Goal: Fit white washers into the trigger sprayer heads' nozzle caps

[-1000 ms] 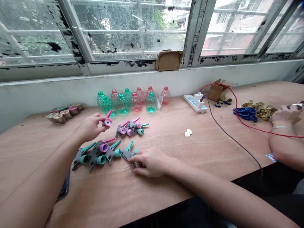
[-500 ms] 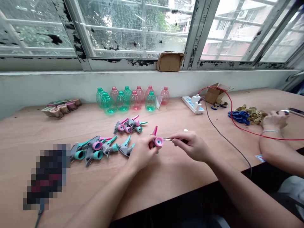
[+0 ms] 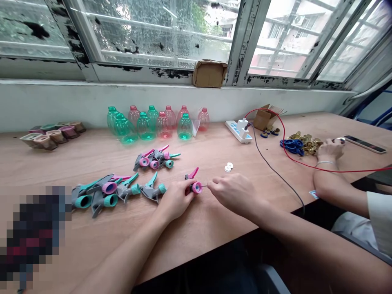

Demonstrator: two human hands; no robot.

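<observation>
My left hand (image 3: 174, 200) is closed round a grey spray-trigger head with a pink collar and pink lever (image 3: 193, 183), held just above the wooden table (image 3: 214, 228). My right hand (image 3: 229, 192) pinches a thin clear tube (image 3: 207, 186) whose end sits at the pink collar. To the left lie several grey trigger heads with teal or pink collars (image 3: 116, 192), and a smaller cluster (image 3: 154, 158) lies farther back.
Small green and pink bottles (image 3: 153, 122) stand near the wall. Two white rings (image 3: 228, 167) lie right of my hands. A power strip (image 3: 239, 130), black and red cables, blue and brass parts (image 3: 300, 143) and another person's hand (image 3: 329, 152) are at right. Small trays (image 3: 52, 134) sit at left.
My left hand carried the pink-collared trigger head from the left pile to the middle. My right hand picked a thin tube off the table and brought its end to the collar.
</observation>
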